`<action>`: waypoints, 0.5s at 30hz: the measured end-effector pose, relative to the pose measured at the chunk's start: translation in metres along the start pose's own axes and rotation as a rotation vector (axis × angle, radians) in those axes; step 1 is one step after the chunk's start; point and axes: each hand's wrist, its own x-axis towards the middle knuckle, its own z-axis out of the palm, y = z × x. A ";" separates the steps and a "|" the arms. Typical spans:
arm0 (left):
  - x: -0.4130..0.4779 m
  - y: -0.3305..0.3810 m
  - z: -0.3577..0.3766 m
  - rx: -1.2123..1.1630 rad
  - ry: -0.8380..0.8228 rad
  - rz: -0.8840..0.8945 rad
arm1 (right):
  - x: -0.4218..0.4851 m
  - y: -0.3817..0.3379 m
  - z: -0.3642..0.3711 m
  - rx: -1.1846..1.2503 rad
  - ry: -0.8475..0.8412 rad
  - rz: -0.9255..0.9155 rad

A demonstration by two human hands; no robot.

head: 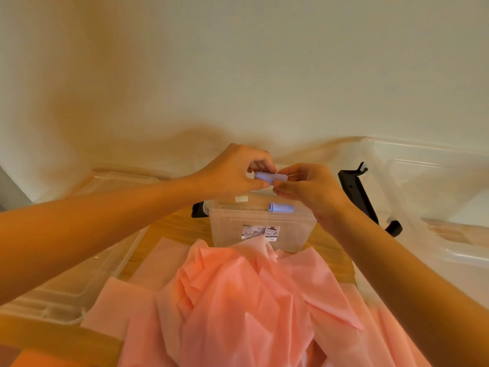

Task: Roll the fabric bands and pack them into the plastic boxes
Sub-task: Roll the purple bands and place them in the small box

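Above the open box, a rolled band (264,178), pale violet-blue and cylindrical, is held level in the air with its long axis running left to right across the view. The left hand (232,170) pinches the left and middle part of the roll between the thumb below and curled fingers above. The right hand (309,189) pinches the right end with curled fingertips, palm turned toward the roll. Directly below, a second roll (281,207) of the same colour lies inside the clear box (230,231) near its far right rim, long axis also left to right, its rounded end pointing left. The near wall of the box carries a printed label (260,232) with small pictures and dark lines of text that are too small to read. A blank white sticker (241,199) sits at the far rim. A black clip (197,210) shows at the left end of the box. Loose pink fabric (238,300) lies heaped just in front of the box, touching its near wall and spreading toward the camera. A clear lid (79,274) rests to the left on the wooden table (172,229). A larger clear bin (436,194) with a black latch (357,194) stands to the right, against a pale wall (238,62).
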 end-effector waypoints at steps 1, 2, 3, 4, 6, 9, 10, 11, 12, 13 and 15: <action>0.001 -0.002 0.001 0.013 -0.003 0.004 | 0.002 0.002 -0.001 0.005 -0.003 0.009; 0.003 -0.003 0.003 0.024 -0.007 0.008 | 0.005 0.003 -0.001 0.002 -0.006 0.017; 0.004 -0.005 0.004 0.031 -0.012 0.011 | 0.007 0.004 -0.001 -0.012 -0.007 0.023; 0.006 -0.008 0.005 0.035 -0.019 0.009 | 0.009 0.005 0.000 -0.043 -0.005 0.028; 0.009 -0.012 0.007 0.037 -0.029 -0.008 | 0.012 0.007 0.001 -0.153 0.013 0.019; 0.012 -0.022 0.011 0.033 -0.043 -0.044 | 0.011 0.010 0.001 -0.329 0.043 -0.063; 0.013 -0.025 0.013 0.026 -0.051 -0.063 | 0.010 0.011 0.001 -0.373 0.052 -0.099; 0.013 -0.028 0.015 0.017 -0.059 -0.082 | 0.008 0.012 0.001 -0.410 0.064 -0.137; 0.013 -0.030 0.017 0.009 -0.067 -0.099 | 0.006 0.014 0.001 -0.437 0.076 -0.174; 0.014 -0.031 0.018 0.007 -0.075 -0.112 | 0.004 0.015 0.001 -0.451 0.085 -0.205; 0.016 -0.034 0.020 0.019 -0.087 -0.132 | 0.000 0.018 0.000 -0.461 0.086 -0.271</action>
